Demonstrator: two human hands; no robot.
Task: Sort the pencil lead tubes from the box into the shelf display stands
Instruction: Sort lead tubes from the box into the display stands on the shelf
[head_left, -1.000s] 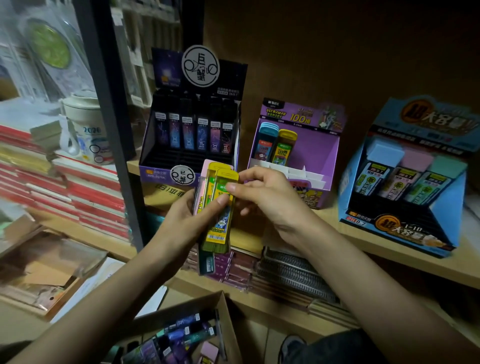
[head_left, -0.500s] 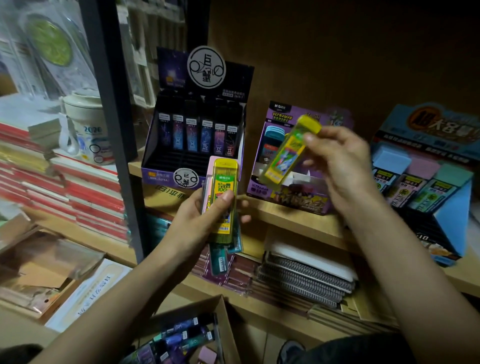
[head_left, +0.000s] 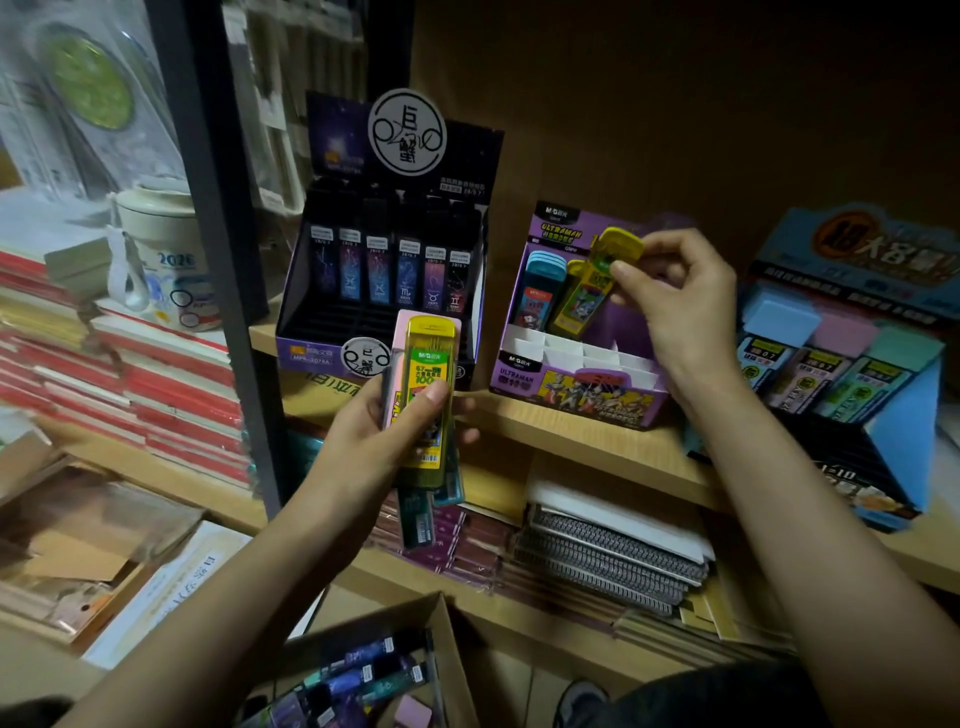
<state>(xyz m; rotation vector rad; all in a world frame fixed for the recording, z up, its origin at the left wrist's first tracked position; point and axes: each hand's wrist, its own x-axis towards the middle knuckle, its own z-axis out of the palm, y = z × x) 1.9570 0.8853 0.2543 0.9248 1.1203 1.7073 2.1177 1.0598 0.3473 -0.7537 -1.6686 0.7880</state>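
Six dark tubes (head_left: 377, 270) (black stand (head_left: 311, 338))

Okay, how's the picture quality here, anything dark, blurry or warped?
Head view: dim, warm, shelf back nearly black; books and mug at left smear with blur; the wide lens slants the black post; the tube stack in the left hand reads sharp.

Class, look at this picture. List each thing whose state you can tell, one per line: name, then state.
right hand: pinches the top of the yellow tube.
yellow tube: tilted, at the back row of the purple stand.
left hand: grips a stack of tubes.
purple stand: front slots empty.
black stand: back row filled, front rows empty.
cardboard box: open, tubes inside.
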